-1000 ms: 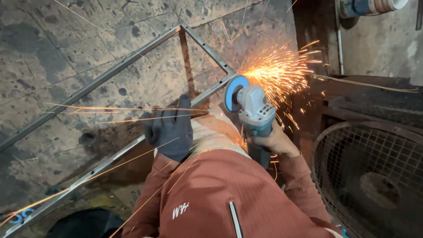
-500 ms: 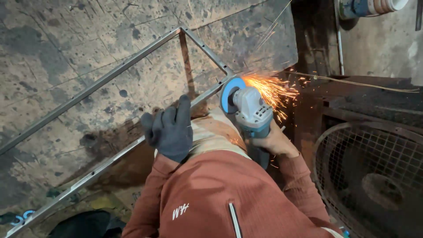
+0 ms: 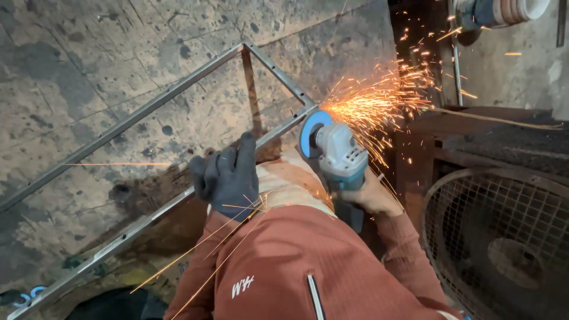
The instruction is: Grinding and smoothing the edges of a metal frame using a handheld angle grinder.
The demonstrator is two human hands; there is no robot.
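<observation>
Item: angle grinder, pale grey and teal body, blue guard over the disc. Clamped in right hand, bare, fingers wrapped tight round the rear of the body. Disc edge touching the near rail of a steel angle frame close to its far corner; spark fan thrown rightward and upward.

Left hand: dark work glove, fingers together and curled down over the near rail, pressing it, just beside the grinder.

Frame: long, narrow, punched with holes, lying flat on a stained, pitted concrete floor; rusty upright bar behind the corner.

Hazards, as judged:
- Sparks landing on the rust-orange sleeves; several streaks crossing the left forearm already. Likely singeing of fabric.
- Bare right hand next to the spark stream; burns probable.
- Disc snagging in the corner joint or a punched hole; kickback toward the gloved hand, which sits near.
- Frame not clamped, held by hand pressure only; slip under disc load possible.

Surroundings:
- Round wire fan guard at right, near the right elbow; limits swing on that side.
- Dark metal stand directly in the spark path.
- Blue and white container overhead right, contents not discernible.
- Small blue object at lower left; kind not discernible.
</observation>
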